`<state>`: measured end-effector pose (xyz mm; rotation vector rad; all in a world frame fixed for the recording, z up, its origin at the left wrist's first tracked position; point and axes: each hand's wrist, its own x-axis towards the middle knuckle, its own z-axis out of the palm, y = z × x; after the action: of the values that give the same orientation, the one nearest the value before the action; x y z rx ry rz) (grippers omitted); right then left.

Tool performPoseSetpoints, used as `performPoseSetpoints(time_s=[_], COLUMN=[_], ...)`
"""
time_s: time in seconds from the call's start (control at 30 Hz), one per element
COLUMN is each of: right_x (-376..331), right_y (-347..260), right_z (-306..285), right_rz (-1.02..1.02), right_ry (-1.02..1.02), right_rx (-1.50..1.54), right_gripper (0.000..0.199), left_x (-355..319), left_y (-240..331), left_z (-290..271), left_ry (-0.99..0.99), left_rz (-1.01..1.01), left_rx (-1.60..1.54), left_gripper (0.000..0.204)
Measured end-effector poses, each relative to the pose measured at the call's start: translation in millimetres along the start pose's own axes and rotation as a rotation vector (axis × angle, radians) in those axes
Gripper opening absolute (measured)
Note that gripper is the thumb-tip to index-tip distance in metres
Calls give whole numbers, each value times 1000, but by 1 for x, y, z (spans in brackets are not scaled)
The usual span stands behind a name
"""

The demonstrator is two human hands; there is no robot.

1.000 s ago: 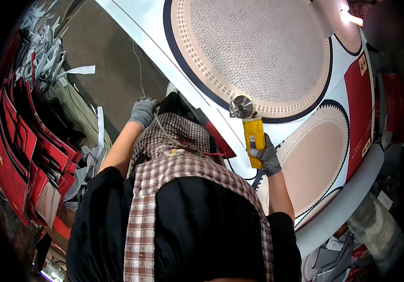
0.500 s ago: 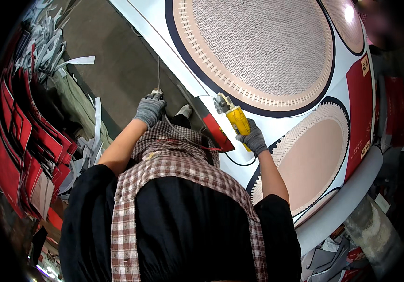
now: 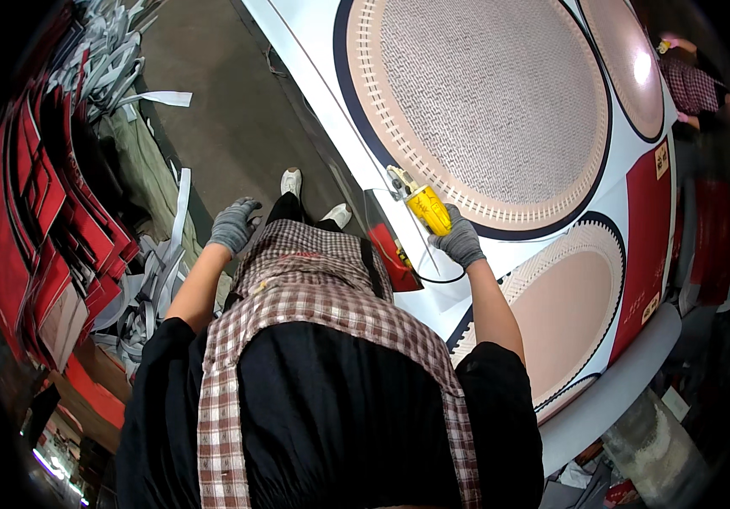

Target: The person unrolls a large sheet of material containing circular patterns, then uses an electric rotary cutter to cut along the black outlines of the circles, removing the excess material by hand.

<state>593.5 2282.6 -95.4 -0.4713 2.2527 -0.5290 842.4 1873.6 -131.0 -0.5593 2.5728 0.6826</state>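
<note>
My right hand (image 3: 458, 240), in a grey knit glove, is closed around the yellow body of a corded electric hand cutter (image 3: 428, 210). The metal head of the cutter lies by the dark rim of a large printed oval mat pattern (image 3: 492, 85) on a white sheet (image 3: 305, 64). A dark cable loops below the cutter, close to my right wrist. Away from the sheet, my gloved left hand (image 3: 234, 226) hangs in the air left of my apron, fingers loosely bent and apart, with nothing visible in it.
Stacked red cut pieces (image 3: 34, 229) stand at the left, with a heap of pale offcut strips (image 3: 110, 55) beyond. A smaller oval pattern (image 3: 564, 297) and a red printed band (image 3: 640, 242) lie on the right. At the far right another person (image 3: 691, 85) holds something yellow.
My left hand has let go of the cable and moved left and slightly down. The cutter stays in my right hand. The view has shifted, and another person now shows at the far right.
</note>
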Motion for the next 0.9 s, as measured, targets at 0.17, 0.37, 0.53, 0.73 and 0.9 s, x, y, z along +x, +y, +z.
performPoseSetpoints(time_s=[0.17,0.37,0.53,0.73,0.9], right_x=[32,66,101,132,181], right_y=[-22,-73,-108,-186,-212], right_z=[7,21,39,31,43], right_rz=[-42,-14,89,178,195], right_ry=[-10,40,184,261,334], right_rx=[129,263,253,213,474], right_gripper=[71,78,76,77,73], left_x=[-20,-16,18,81,150], left_y=[-47,-128,-178,-256,-311], left_z=[3,24,-13,-104,-207], left_ry=[87,167,191,54,154], left_rz=[-75,-288,-295,-353,-171], left_rx=[-83,-551,-694,-696,-644], left_gripper=[33,34,33,32,28])
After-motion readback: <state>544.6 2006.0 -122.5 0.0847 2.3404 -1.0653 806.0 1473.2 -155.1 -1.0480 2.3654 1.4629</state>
